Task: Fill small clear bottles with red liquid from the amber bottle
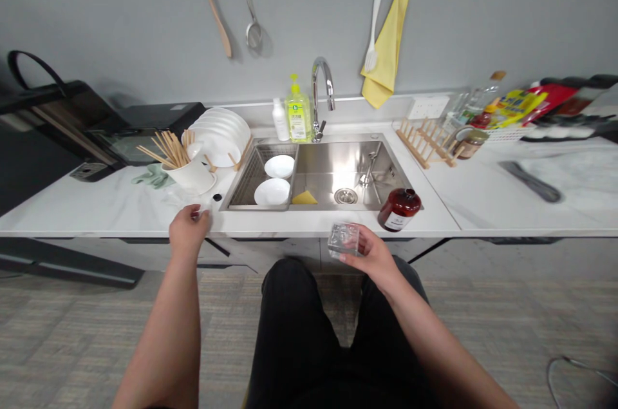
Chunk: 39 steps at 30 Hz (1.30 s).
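My right hand (371,252) grips a small clear square box (343,239) by its side, held in front of the counter edge. The brown-red bottle (400,209) with a white label stands on the counter just beyond that hand. Over the counter's left front edge is my left hand (188,232), its thumb and fingers curled together. Something clear and faint shows at its fingertips, too unclear to name. Close behind it stands a white holder (189,178) full of wooden chopsticks (172,150).
The steel sink (333,164) holds two white bowls (273,191) in a basket and a yellow sponge (305,198). White plates (222,129) stand in a rack at left, near a green cloth (153,176). Behind the sink are a faucet (316,96) and soap bottle (298,114).
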### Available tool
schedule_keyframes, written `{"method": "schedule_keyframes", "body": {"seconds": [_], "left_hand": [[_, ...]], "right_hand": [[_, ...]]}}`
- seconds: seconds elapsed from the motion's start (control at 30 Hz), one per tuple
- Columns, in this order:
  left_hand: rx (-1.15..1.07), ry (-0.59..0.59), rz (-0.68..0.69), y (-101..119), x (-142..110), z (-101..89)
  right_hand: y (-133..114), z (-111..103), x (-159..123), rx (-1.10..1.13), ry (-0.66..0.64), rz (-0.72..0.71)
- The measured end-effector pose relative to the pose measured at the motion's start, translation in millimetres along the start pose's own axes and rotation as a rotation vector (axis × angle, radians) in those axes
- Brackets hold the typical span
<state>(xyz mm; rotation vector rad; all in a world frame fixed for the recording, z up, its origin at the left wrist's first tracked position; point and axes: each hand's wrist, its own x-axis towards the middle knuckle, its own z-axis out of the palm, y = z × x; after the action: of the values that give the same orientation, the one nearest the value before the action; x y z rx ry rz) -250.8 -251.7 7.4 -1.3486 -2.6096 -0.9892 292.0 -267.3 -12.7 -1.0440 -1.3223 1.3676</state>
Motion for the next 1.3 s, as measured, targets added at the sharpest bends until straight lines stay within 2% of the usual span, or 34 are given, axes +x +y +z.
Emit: {"method": "schedule_keyframes", "body": {"seconds": [0.13,0.23,0.3,0.47,0.53,0.6,0.77,0.87,0.97,1.03,1.1,1.23,1.27,1.3], "left_hand": [[-0.069,0.152,0.127,27,-29,-4.9],[-0.242,0.131,0.317,67,-65,0.4],[-0.409,0.003,0.427,99,-96,8.2],[-0.751,-0.576,0.651,173,-168,23.2],[-0.818,-0.742,0.654,195,-187,24.4],[-0.865,-0.831,0.607,210,-197,25.2],[-1.028,-0.885,0.465,229,-204,33.3],[-1.105,-0.918,0.407,233,-206,39.7],[-1.167,-0.895,0.355,233,-208,44.7],[-1.186,-0.859,0.320,231,-208,47.3],[-1.184,-0.832,0.289,228,-206,49.7],[-1.171,-0.794,0.249,219,-200,55.7],[-1.175,-0.774,0.246,218,-199,57.6],[-1.183,-0.751,0.244,217,-198,59.4]], "right_hand": [[-6,2,0,0.011,-0.018,0.026],[-8,5,1,0.026,-0.037,0.020],[-10,8,3,0.032,-0.060,0.000],[-19,16,5,0.033,-0.152,-0.038],[-26,17,5,0.031,-0.185,-0.052],[-33,17,4,0.022,-0.206,-0.070],[-42,10,4,0.028,-0.224,-0.091],[-43,9,4,0.057,-0.225,-0.094],[-46,6,-1,0.001,-0.212,-0.127],[-49,-3,-10,-0.127,-0.127,-0.200],[-51,-21,-20,-0.283,0.042,-0.312],[-48,-80,-27,-0.483,0.498,-0.484],[-45,-96,-24,-0.535,0.580,-0.505],[-42,-110,-18,-0.576,0.606,-0.514]]}}
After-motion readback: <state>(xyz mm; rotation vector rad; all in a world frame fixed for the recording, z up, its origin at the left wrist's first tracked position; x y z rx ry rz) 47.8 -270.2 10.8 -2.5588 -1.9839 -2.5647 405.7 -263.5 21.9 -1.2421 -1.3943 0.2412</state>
